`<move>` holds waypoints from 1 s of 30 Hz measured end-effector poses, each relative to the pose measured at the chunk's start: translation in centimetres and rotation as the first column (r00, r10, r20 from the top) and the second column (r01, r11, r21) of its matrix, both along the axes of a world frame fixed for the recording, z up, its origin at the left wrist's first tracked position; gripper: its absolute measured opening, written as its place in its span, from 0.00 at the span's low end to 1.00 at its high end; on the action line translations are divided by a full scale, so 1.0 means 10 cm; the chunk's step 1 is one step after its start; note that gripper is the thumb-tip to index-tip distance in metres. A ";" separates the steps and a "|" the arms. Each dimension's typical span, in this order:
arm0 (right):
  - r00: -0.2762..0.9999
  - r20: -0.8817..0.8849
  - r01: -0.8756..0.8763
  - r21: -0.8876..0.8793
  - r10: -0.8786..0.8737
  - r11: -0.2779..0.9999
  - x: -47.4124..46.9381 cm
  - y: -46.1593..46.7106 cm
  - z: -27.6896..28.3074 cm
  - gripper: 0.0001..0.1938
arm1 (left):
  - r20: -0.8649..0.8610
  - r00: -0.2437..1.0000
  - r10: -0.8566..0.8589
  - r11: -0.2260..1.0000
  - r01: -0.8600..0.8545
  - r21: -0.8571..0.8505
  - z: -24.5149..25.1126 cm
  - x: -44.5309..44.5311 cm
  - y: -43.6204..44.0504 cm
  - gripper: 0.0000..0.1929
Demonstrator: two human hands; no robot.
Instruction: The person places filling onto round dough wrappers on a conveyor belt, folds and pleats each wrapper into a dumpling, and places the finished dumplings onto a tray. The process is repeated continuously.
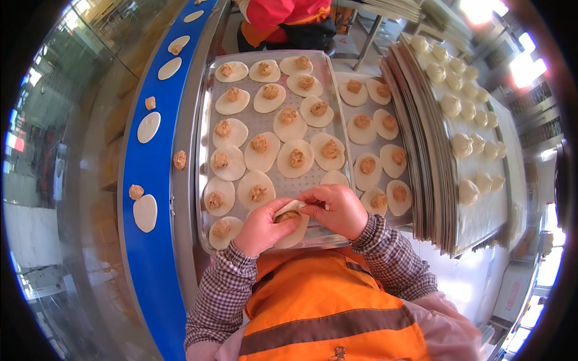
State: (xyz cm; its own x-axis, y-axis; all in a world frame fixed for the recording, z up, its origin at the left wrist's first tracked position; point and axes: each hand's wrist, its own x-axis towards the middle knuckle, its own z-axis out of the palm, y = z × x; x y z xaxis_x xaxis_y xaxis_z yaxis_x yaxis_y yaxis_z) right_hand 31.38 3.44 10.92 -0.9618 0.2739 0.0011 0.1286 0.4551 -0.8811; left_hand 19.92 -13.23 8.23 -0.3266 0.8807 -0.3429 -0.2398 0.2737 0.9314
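Note:
A round dough wrapper [293, 235] with a lump of minced filling [287, 216] on it lies between my hands at the near edge of the perforated metal tray [295, 181]. My left hand [267, 226] cups it from the left, thumb over the filling. With thumb and fingertips, my right hand [336, 208] pinches the wrapper's far edge into a small fold. Several flat wrappers topped with filling, such as one at the centre [295, 158], cover the tray. Partly behind my right hand is another wrapper [334, 178]; whether it bears filling is hidden.
On my left runs a blue conveyor belt [151, 171] carrying wrappers and filling lumps. One filling lump [179, 159] rests on its metal border. To the right, a second tray [356, 106] holds filled wrappers beside stacked trays [429, 149] topped with pleated buns [462, 144]. A co-worker [289, 20] sits beyond.

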 end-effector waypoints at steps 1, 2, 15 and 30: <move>0.999 -0.008 -0.045 0.067 0.045 0.997 0.01 0.02 -0.02 0.09 | 0.014 1.000 -0.020 1.000 0.020 -0.004 -0.01 -0.02 0.00 0.19; 0.995 -0.066 -0.067 0.157 0.078 0.985 0.02 0.04 -0.02 0.10 | 0.027 0.999 -0.040 0.999 0.040 -0.009 -0.03 -0.03 -0.01 0.19; 0.999 -0.044 -0.022 0.035 0.023 0.999 0.11 0.14 -0.04 0.11 | 0.538 0.841 -0.056 0.998 0.050 0.026 -0.09 -0.25 0.00 0.28; 0.986 0.159 0.072 -0.163 -0.046 0.984 0.09 0.08 0.01 0.08 | -0.149 0.977 -0.150 0.989 0.146 -0.038 -0.07 -0.09 0.17 0.19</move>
